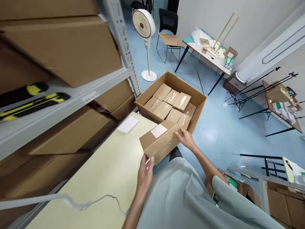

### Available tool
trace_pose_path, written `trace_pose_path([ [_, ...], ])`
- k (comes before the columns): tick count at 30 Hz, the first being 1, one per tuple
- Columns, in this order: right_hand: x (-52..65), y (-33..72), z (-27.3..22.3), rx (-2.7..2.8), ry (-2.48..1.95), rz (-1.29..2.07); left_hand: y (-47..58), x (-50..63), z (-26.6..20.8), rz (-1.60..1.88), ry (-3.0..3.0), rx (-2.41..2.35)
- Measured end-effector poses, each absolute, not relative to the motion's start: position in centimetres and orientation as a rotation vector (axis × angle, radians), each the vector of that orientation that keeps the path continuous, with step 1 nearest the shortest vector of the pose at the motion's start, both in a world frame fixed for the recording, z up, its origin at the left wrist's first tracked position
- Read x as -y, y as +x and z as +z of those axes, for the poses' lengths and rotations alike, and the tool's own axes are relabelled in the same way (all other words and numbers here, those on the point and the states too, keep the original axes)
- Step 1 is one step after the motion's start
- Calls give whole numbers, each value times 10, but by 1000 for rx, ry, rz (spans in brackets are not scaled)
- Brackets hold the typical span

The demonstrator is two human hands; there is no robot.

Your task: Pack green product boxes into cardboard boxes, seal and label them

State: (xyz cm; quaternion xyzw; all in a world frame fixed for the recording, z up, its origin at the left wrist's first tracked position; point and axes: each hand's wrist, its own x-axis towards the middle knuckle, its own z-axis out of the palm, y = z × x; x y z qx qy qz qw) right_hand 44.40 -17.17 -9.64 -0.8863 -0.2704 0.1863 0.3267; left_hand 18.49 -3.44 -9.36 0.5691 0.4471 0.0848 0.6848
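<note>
Between my two hands is a taped brown cardboard box (164,144) with a white label on one face. My left hand (145,171) grips its near lower end, and my right hand (186,138) holds the far end, thumb on top. Some of the fingers are hidden under the box. It is tilted above the edge of the pale yellow table (114,165). Just beyond stands a large open carton (200,106) with several smaller taped boxes (162,110) packed inside, one of them propped higher than the others.
A white label sheet (128,124) lies on the table. At left, a metal shelf (107,83) carries big cartons and black-yellow utility knives (35,103). A white fan (148,44), a chair (169,35) and a cluttered table (214,60) stand beyond. Tripods (240,101) are at right.
</note>
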Motion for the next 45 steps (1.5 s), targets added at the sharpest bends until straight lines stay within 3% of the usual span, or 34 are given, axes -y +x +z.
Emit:
trace_pose_path([
  [6, 199, 616, -86, 667, -2442, 221, 357, 62, -101, 116, 1183, -817],
  [13, 230, 769, -81, 674, -2566, 193, 514, 75, -115, -19, 964, -768],
  [22, 230, 878, -132, 797, -2644, 268, 631, 90, -169, -122, 560, -903],
  [29, 205, 922, -179, 895, -2694, 405, 672, 101, -206, -140, 408, -1013],
  [35, 188, 927, -192, 942, -2661, 404, 680, 97, -216, -108, 477, -1041],
  [45, 176, 855, -183, 938, -2437, 449, 553, 42, -194, 133, 631, -1084],
])
